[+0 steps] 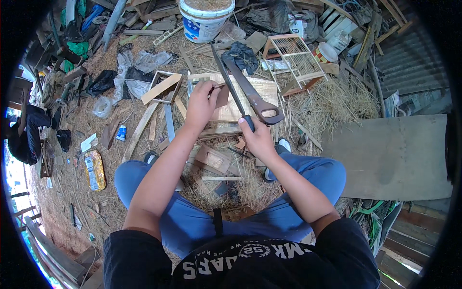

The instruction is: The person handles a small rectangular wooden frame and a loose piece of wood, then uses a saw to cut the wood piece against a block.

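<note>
My right hand [260,141] is closed round the black handle of a long, thin-bladed machete [230,82], whose dark blade points away from me and slightly left. My left hand [200,107] pinches a small brown wood piece [222,97] just left of the blade. Whether blade and wood touch, I cannot tell. Beneath them is a pale wooden board [265,89]. A handsaw [266,109] with a brown handle lies across the board, right of the machete.
A small wooden frame [162,89] stands left of the board, a slatted wooden cage [301,62] beyond it at right. A white bucket [204,24] is at the far side. Wood offcuts [212,159] lie between my legs, and a large flat sheet [390,156] is at right.
</note>
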Motion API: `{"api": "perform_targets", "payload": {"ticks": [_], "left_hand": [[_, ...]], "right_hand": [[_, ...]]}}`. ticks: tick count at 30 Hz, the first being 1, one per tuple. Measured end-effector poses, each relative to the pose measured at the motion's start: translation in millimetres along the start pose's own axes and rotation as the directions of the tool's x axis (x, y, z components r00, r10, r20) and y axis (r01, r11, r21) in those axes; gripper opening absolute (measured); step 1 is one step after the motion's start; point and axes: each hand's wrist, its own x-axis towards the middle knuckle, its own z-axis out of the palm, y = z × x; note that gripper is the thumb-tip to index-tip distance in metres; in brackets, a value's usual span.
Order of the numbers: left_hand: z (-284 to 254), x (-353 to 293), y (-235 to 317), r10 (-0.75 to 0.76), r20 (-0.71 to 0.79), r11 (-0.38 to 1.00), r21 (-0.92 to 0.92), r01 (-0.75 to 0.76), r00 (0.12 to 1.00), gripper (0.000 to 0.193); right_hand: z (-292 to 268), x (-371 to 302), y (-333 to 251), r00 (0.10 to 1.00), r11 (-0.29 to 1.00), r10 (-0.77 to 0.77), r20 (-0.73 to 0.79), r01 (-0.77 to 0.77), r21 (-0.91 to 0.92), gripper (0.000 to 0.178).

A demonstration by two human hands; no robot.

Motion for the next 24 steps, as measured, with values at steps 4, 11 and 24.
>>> {"api": "perform_targets", "payload": {"ticks": [4, 11, 24], "left_hand": [[0.2, 2.2, 1.1, 0.020, 0.000, 1.000, 0.011, -0.020, 1.000, 0.015], [2.1, 2.3, 1.5, -0.052, 0.105, 0.997, -0.057, 0.058, 0.993, 0.016], [5.3, 5.9, -1.0, 0.003, 0.120, 1.000, 0.007, -0.004, 0.993, 0.015]], "right_hand": [[-0.6, 0.3, 1.9, 1.000, 1.000, 0.015, 0.005, -0.015, 0.024, 0.043], [-2.1, 0.6, 2.0, 1.000, 1.000, -0.002, 0.012, 0.002, -0.004, 0.043], [-3.0, 0.3, -8.7, 1.000, 0.999, 0.030, 0.002, -0.030, -0.012, 0.044]]}}
